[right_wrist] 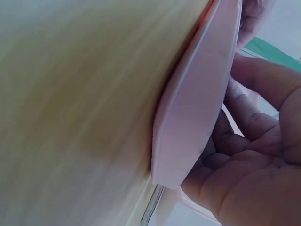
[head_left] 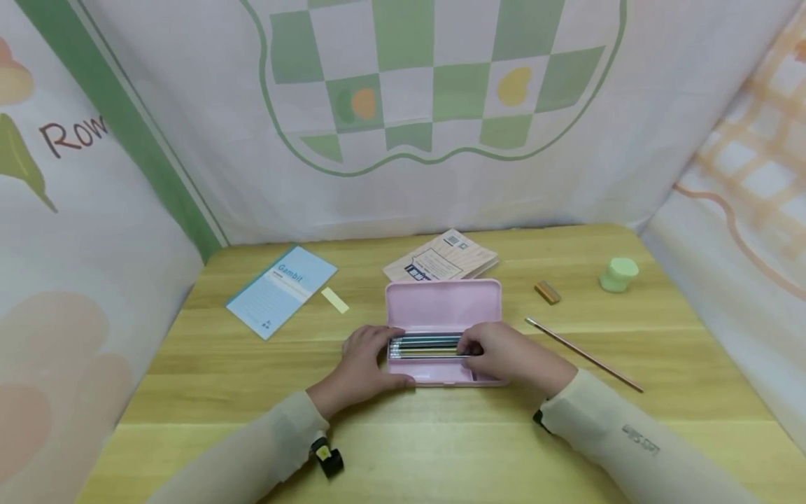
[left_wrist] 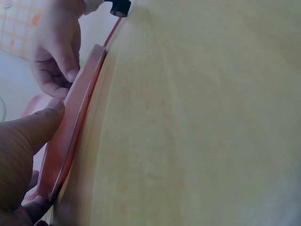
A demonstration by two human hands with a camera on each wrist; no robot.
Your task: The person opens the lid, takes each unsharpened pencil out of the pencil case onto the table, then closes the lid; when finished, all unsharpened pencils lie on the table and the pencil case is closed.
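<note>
A pink pencil case (head_left: 443, 306) stands with its lid raised, and several pencils (head_left: 425, 343) lie side by side in its tray. My left hand (head_left: 366, 367) grips the case's left end, thumb at the front wall and fingers toward the back corner. Over the right part of the tray, my right hand (head_left: 506, 353) reaches in with bent fingers at the pencils. The case wall (right_wrist: 197, 108) hides those fingertips in the right wrist view, so I cannot tell whether they pinch a pencil. In the left wrist view, the left thumb (left_wrist: 54, 107) lies against the case's wall.
A copper-coloured pencil (head_left: 585, 355) lies right of the case. Beyond it are a small wooden sharpener-like block (head_left: 547, 292) and a light green object (head_left: 619, 274). Behind the case lies a wood-patterned booklet (head_left: 447, 255). To the left are a blue notebook (head_left: 283, 290) and a pale yellow strip (head_left: 335, 300).
</note>
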